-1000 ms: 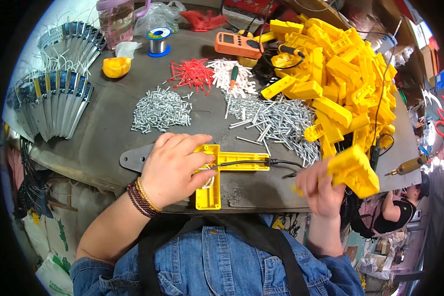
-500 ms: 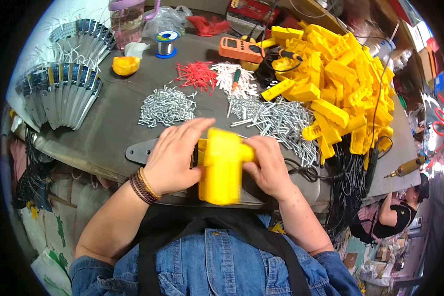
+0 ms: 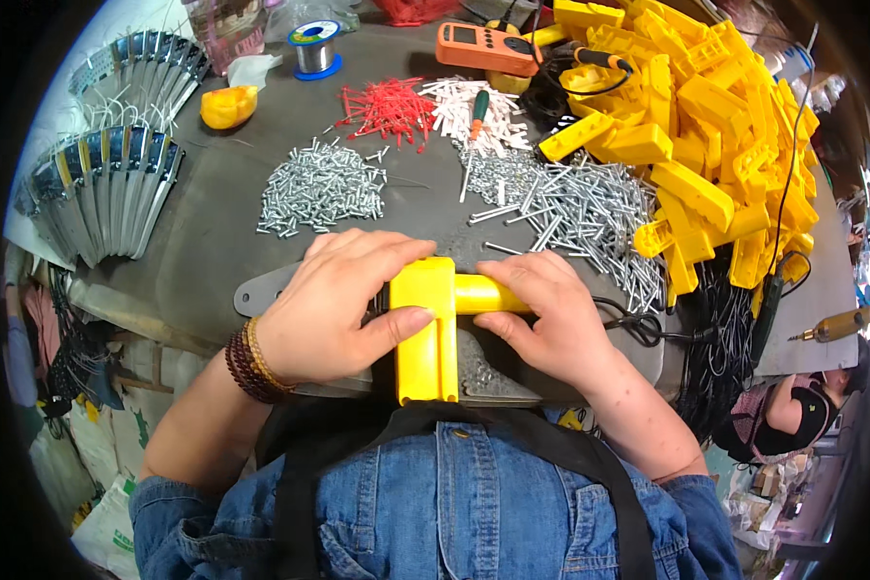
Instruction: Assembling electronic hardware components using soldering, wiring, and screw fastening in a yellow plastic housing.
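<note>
Close in front of my body is a yellow plastic housing (image 3: 423, 333) with a short round tube on its right side. My left hand (image 3: 333, 309) is wrapped over the housing's left side, thumb on its front face. The fingers of my right hand (image 3: 546, 309) close around the tube. From under my left hand a grey metal plate (image 3: 259, 292) with holes sticks out to the left; how it meets the housing is hidden. Beyond my hands are a pile of short screws (image 3: 321, 188) and a pile of longer screws (image 3: 590, 213).
At right lies a heap of yellow housings (image 3: 715, 135), with black cords (image 3: 715, 338) and an electric screwdriver (image 3: 831, 326) nearer. Red sleeves (image 3: 387, 108), white sleeves (image 3: 483, 111), an orange meter (image 3: 483, 48) and a solder spool (image 3: 315, 50) sit farther back. Metal strips (image 3: 101, 193) stand left.
The yellow housing has turned in my hands, so a narrower face and more of its tube show. My right hand has moved slightly right. The view has shifted a little.
</note>
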Available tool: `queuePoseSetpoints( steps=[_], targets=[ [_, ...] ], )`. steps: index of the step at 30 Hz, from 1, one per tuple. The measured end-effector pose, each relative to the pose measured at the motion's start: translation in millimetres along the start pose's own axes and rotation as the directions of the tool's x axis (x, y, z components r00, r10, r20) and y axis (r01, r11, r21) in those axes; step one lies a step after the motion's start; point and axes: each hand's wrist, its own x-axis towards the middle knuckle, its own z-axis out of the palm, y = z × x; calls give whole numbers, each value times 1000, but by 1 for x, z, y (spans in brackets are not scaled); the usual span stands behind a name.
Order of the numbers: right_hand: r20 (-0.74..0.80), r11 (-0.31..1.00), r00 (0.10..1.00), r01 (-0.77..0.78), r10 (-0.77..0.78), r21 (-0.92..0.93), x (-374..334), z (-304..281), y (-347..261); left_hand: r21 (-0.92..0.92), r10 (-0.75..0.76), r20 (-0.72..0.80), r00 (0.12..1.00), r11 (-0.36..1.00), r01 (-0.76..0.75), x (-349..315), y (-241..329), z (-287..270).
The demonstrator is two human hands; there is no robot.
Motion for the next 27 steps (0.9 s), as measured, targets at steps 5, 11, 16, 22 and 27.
queuePoseSetpoints(
  steps=[5, 11, 16, 22, 27],
  targets=[
    [-37, 995, 999, 33, -36, -92, 20, -21, 19, 44, -25, 94, 995, 999, 21, 2, -3, -5],
    [309, 945, 928, -108, 207, -310, 63, -34, 25, 140, 50, 184, 982, 987, -76, 22, 10, -15],
    [-81, 868, 963, -195, 258, 456, 15, -50, 8, 69, -100, 63, 993, 993, 96, 63, 3, -6],
    [-51, 983, 985, -168, 165, -73, -80, -22, 1, 500, -240, 263, 934, 862, 81, 126, -1, 25],
    [-84, 969, 996, -61, 42, -237, -70, -25, -12, 475, -165, 278, 946, 880, 14, 115, -6, 13]
  ],
)
